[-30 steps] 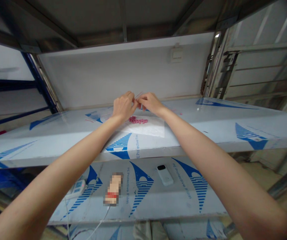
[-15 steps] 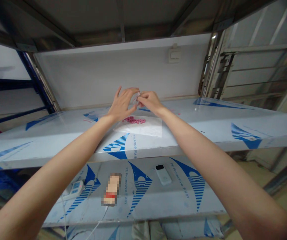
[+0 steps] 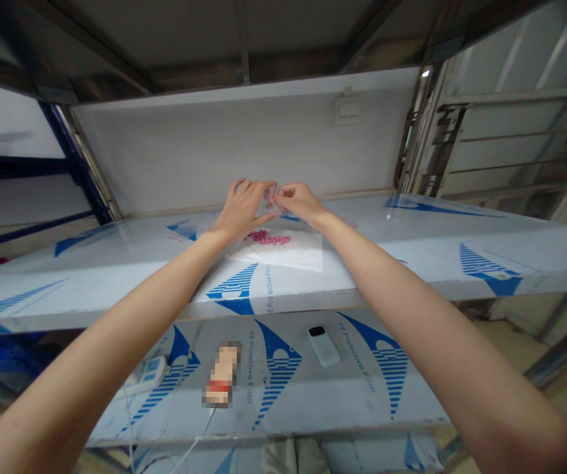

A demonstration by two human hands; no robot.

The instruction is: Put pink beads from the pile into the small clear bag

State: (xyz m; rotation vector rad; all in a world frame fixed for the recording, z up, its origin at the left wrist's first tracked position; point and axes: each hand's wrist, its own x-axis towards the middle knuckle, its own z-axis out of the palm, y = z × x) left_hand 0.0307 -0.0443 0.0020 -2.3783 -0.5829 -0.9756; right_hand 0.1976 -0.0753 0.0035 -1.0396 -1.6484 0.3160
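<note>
My left hand and my right hand meet above the far part of the steel shelf top. Between their fingertips is a small clear plastic bag, with something pinkish-red at its edge. Its exact contents are too small to tell. My right thumb and fingers pinch the bag, while my left fingers curve around its other side. Just below my hands, a cluster of small pink beads lies on a white translucent sheet. Neither hand touches the beads.
A lower shelf holds a white handheld device, a pixelated packet and a white power strip with a cable. A shelf overhead spans the view. Metal uprights stand on both sides, and a wall switch is behind.
My left hand's fingers, spread apart half a second ago, have curved back around the bag. The bag stays between my hands, and the view has shifted slightly.
</note>
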